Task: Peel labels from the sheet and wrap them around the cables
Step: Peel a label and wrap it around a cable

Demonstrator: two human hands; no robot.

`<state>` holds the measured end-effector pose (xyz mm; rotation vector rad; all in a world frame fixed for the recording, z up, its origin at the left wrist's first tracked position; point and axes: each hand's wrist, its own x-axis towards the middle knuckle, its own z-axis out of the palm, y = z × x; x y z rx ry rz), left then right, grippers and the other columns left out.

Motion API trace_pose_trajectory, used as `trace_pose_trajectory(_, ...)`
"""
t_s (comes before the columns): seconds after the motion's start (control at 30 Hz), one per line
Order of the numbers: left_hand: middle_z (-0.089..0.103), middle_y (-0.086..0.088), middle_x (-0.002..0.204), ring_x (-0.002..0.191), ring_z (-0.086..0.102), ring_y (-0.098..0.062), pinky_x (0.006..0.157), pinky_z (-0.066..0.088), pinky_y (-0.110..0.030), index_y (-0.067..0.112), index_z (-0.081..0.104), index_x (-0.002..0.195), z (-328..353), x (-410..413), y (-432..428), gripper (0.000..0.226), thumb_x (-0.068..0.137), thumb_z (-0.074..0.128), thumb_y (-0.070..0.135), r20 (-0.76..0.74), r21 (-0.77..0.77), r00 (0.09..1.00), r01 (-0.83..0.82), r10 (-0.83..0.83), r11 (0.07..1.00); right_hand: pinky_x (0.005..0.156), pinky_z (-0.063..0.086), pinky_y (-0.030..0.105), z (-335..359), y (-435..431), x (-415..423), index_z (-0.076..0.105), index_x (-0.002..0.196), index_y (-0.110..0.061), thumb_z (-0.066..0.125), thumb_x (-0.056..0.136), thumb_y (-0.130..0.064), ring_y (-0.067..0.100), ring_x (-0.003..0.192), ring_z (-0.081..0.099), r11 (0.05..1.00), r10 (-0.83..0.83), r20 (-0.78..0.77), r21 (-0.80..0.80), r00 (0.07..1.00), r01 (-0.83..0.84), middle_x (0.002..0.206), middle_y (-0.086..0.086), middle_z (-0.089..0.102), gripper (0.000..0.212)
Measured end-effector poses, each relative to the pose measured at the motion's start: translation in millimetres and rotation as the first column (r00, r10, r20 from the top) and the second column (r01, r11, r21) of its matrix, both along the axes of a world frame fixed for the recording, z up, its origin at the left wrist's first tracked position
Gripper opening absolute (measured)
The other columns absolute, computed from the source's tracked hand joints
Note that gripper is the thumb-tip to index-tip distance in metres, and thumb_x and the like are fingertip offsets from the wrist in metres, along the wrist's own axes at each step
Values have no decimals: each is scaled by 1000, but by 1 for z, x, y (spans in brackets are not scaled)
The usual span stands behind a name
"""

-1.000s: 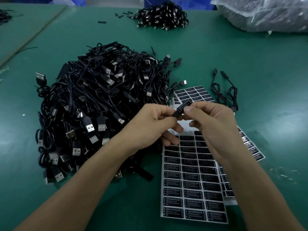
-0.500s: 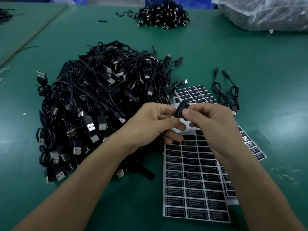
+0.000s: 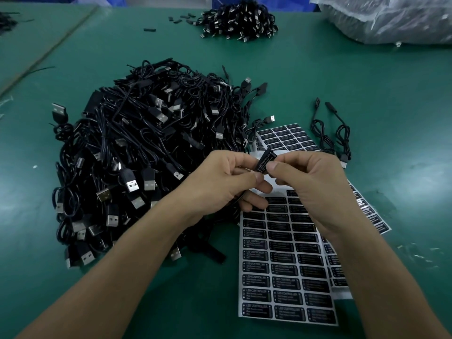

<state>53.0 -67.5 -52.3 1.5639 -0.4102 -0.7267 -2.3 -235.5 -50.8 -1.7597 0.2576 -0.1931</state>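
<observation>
On the left of the green table (image 3: 342,81) lies a big pile of black USB cables (image 3: 146,155), a loose tangle with silver plugs sticking out on its near and left sides. Far beyond it sits a smaller pile of cables (image 3: 234,19), with a few short black pieces (image 3: 181,18) scattered just to its left. At the pile's near right edge the left hand (image 3: 220,182) is raised above the table, its thumb and curled fingers clamped on a black cable (image 3: 238,200) whose cord drops out under the palm. Between the two hands the label (image 3: 266,160), black with white print, sits tilted on the thick part of that cable, its far end pointing up and right. The right hand (image 3: 313,184) meets it from the right, thumb and forefinger pinched together on the label's edge, the other fingers curled below. Under both hands lies the label sheet (image 3: 281,265), white backing with rows of black labels, its far rows already bare. A second sheet (image 3: 288,137) lies farther off beside the big pile, and a third sheet (image 3: 371,216) pokes out to the right under the right wrist. Right of the second sheet lie two loose cables (image 3: 330,135), coiled side by side. At the far right corner rests a clear plastic bag (image 3: 391,18).
</observation>
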Motion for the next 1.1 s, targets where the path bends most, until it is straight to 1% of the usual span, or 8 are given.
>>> trace_pose_trajectory(0.1,78,-7,90,73,76,-21,60,58,-25,11,69,107,0,0,0,13,100,59,7,-1,2,1000,2,-2,1000,77,53,31,0,0,0,74,72,-21,74,85,-18,6,68,60,1000,1,8,-17,1000,-1,70,-4,70,14)
trace_pose_trajectory(0.27,78,-6,89,72,76,-20,61,58,-25,11,69,106,0,0,-1,12,99,60,7,-2,5,1000,3,-3,1000,76,54,33,0,1,-1,75,71,-22,74,86,-18,7,68,61,999,-3,18,-44,1000,4,71,-2,72,15)
trace_pose_trajectory(0.43,78,-5,88,72,76,-20,60,58,-25,13,69,105,0,-1,-1,13,100,59,7,-2,10,1000,2,-2,1000,68,52,22,0,1,-1,74,72,-22,74,86,-19,5,66,61,997,-1,27,-73,1000,3,68,-4,70,15)
trace_pose_trajectory(0.6,78,-4,88,71,76,-19,60,58,-24,14,69,103,0,-1,-1,13,99,60,7,-3,11,1000,4,-4,1000,65,52,24,0,1,-1,74,71,-23,74,86,-19,7,64,60,995,-9,38,-95,999,13,69,-3,71,15)
trace_pose_trajectory(0.77,78,-5,88,71,76,-20,61,58,-25,14,69,105,0,-2,-2,13,99,60,7,4,18,1000,2,-2,1000,62,51,20,-1,2,0,73,72,-22,74,86,-18,3,61,59,993,-9,49,-116,999,15,65,-9,69,15)
trace_pose_trajectory(0.87,78,-5,89,72,76,-20,61,58,-25,13,69,106,0,-1,-2,13,100,59,8,5,22,1000,2,-2,1000,62,50,20,-1,2,-1,73,71,-22,74,86,-18,3,60,59,992,-13,56,-123,998,20,64,-9,69,16)
trace_pose_trajectory(1.0,78,-4,87,72,76,-20,60,58,-24,13,68,106,-1,-2,-2,12,100,59,7,3,23,1000,1,-1,1000,60,50,15,-2,3,-1,73,72,-22,73,86,-18,0,59,58,990,-15,70,-137,997,25,64,-10,69,15)
trace_pose_trajectory(1.1,78,-3,86,72,76,-20,60,58,-24,15,69,103,-1,-2,-2,13,99,60,7,4,21,1000,0,0,1000,61,50,18,-3,3,-1,73,71,-22,73,86,-19,2,59,58,987,-23,75,-155,997,34,63,-9,68,15)
